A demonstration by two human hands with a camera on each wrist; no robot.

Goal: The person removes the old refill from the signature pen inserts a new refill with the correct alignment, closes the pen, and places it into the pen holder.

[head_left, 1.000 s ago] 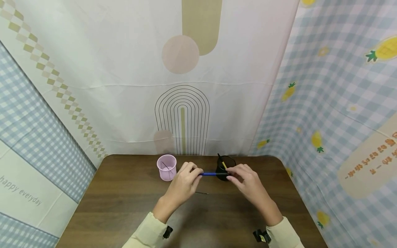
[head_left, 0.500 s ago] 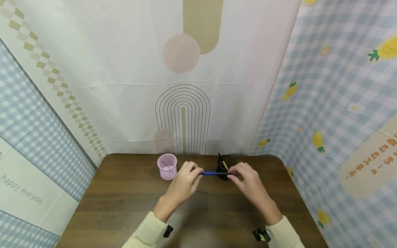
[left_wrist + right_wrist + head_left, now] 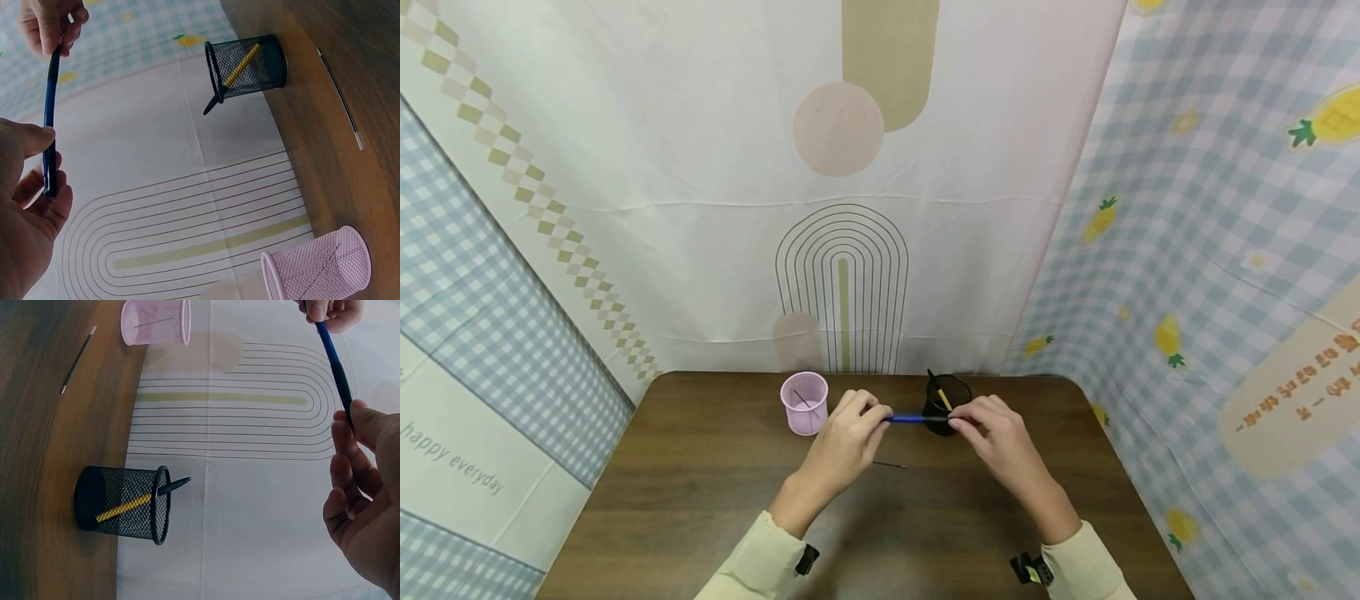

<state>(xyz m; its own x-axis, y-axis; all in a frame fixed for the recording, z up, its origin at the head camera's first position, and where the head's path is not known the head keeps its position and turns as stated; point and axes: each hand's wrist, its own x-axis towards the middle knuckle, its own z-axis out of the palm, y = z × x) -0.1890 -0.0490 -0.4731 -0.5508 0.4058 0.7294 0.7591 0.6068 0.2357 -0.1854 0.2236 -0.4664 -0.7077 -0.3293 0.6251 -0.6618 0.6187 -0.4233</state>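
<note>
A blue pen (image 3: 908,418) with a black grip end is held level above the table between both hands. My left hand (image 3: 850,433) pinches its blue end between thumb and fingers. At the black end, my right hand (image 3: 996,433) pinches the tip part with thumb and forefinger. Below them a thin pen refill (image 3: 340,100) lies on the table. A black mesh pen holder (image 3: 125,503) stands behind the right hand with a yellow and black pen (image 3: 125,507) leaning in it. Left of the hands is a pink mesh pen holder (image 3: 803,408) with a thin refill (image 3: 156,322) inside.
The brown wooden table (image 3: 685,483) ends at a white patterned cloth (image 3: 715,275) hanging behind it. Blue checked cloths hang at both sides. Both pen holders stand near the table's back edge.
The head view has shifted very slightly. My right hand's fingers have moved a little at the pen's black end; the left hand keeps its hold.
</note>
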